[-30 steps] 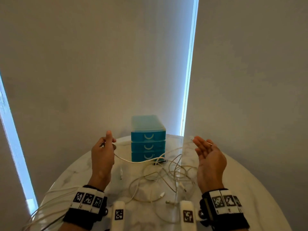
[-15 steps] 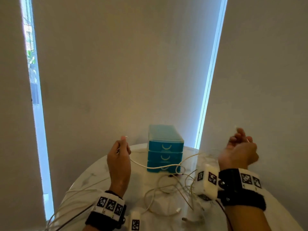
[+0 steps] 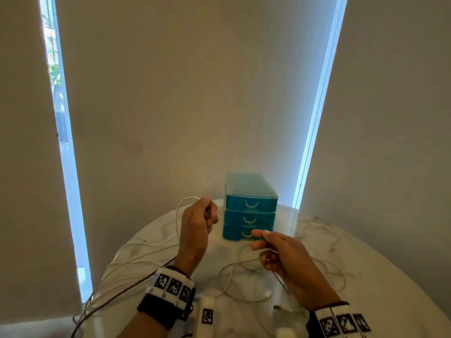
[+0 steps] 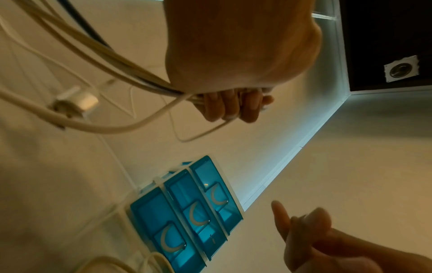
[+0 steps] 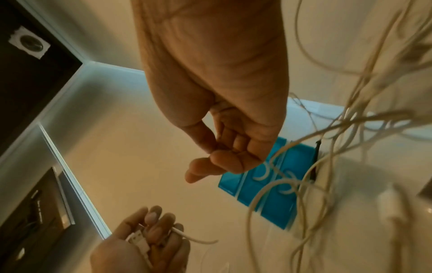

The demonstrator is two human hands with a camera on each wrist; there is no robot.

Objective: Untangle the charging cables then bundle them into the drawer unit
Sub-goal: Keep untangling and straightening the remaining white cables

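Note:
The blue three-drawer unit [image 3: 251,208] stands at the back of the marble table [image 3: 366,276], all drawers closed. My left hand [image 3: 210,215] is raised just left of it and grips white cables [image 4: 145,83], which loop above its fingers [image 4: 233,107]; the right wrist view shows a white plug [image 5: 136,238] in this hand. My right hand [image 3: 261,245] is in front of the bottom drawer, fingers curled, thumb against forefinger [image 5: 210,157], pinching a thin cable [image 3: 280,281]. A tangle of pale cables [image 3: 234,272] lies on the table under my hands.
More cables [image 3: 117,272] trail off the table's left edge. Blinds [image 3: 170,118] hang close behind the table, with bright window gaps [image 3: 61,142] at both sides. A white plug [image 3: 268,293] lies near the front.
My right hand has come down and left from its raised place at the right to the front of the drawers. My left hand still holds its cable up.

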